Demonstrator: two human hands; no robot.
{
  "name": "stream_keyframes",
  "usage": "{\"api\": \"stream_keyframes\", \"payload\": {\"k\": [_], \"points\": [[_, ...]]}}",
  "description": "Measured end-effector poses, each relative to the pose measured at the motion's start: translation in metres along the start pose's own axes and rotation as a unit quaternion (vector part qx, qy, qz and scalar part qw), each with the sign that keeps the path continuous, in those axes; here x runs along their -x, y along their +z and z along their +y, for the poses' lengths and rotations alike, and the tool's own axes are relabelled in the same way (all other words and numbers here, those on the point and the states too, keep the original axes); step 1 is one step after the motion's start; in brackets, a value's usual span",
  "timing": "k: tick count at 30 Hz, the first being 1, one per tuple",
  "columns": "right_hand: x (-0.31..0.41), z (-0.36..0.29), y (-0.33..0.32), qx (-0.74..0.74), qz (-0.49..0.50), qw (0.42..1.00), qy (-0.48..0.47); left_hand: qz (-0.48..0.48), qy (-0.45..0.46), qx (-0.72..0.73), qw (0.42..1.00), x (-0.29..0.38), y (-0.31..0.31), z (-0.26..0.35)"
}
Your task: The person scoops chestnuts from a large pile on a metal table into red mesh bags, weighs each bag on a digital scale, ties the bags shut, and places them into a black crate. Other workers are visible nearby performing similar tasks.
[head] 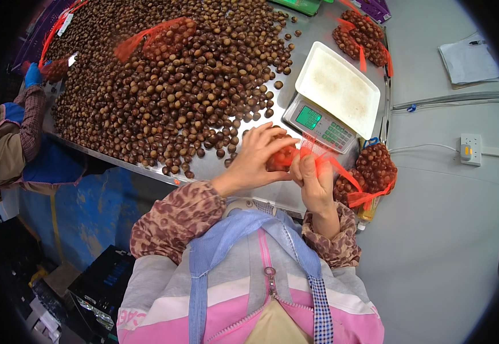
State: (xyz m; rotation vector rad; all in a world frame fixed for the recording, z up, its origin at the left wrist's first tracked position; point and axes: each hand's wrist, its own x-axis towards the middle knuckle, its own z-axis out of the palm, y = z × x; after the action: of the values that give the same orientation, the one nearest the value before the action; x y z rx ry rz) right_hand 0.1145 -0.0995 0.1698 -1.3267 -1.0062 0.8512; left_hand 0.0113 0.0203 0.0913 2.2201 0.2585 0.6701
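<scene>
A red mesh bag of brown nuts (283,151) lies at the near edge of the metal table, just in front of a digital scale (318,124) with an off-white tray. My left hand (260,157) curves around the filled part of the bag, fingers spread over it. With thumb and fingers, my right hand (314,172) pinches the gathered red netting at the bag's neck. The loose brown nuts (180,94), which look like macadamias or chestnuts, form a wide heap to the left. On the heap rests another filled mesh bag (170,38).
Filled mesh bags (376,167) sit right of the scale, others (359,38) beyond it. A bottle (367,213) is by the near right corner. At far left a co-worker's blue-gloved hand (33,75) holds red netting. A grey wall with a socket (470,149) bounds the right.
</scene>
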Motion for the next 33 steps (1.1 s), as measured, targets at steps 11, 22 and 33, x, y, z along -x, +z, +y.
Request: {"api": "stream_keyframes", "payload": {"k": [11, 22, 33], "points": [[-0.006, 0.006, 0.014, -0.203, 0.119, 0.972, -0.014, 0.255, -0.240, 0.121, 0.929, -0.007, 0.033, -0.037], [-0.024, 0.058, 0.036, -0.491, 0.130, 0.837, 0.202, 0.066, -0.115, 0.809, 0.572, -0.028, -0.048, -0.004], [-0.034, 0.083, -0.042, -0.200, -0.049, 0.972, 0.116, 0.026, -0.203, 0.415, 0.887, -0.003, -0.011, -0.014]]}}
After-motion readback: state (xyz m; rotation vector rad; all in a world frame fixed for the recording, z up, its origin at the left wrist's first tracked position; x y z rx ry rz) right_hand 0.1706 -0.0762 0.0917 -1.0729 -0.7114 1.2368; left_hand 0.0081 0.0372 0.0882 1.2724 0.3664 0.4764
